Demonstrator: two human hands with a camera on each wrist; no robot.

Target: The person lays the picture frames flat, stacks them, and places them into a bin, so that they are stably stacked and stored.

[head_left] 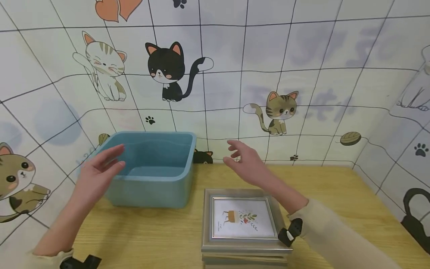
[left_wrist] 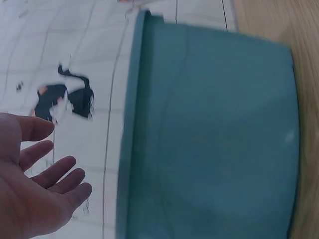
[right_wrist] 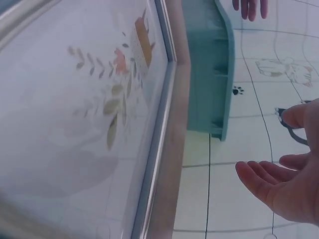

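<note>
My left hand (head_left: 97, 173) hovers in front of the left side of a blue plastic bin (head_left: 151, 192), its fingers loosely bent with nothing in them. Over the table's middle, my right hand (head_left: 246, 162) is raised with relaxed, slightly bent fingers and holds nothing. Below the right forearm lies a silver picture frame (head_left: 208, 220) with a printed picture of a plant and a brown stool-like shape, on top of a stack of similar frames. In the left wrist view the bin (left_wrist: 214, 134) fills the right side, apart from the left hand (left_wrist: 40, 184). The bin's visible inside holds nothing.
The wooden table (head_left: 329, 194) meets walls covered with a grid-and-cat print (head_left: 221, 89) at the back and sides. A black strap-like object (head_left: 414, 220) is at the right edge. Black wrist mounts (head_left: 290, 231) sit on both sleeves.
</note>
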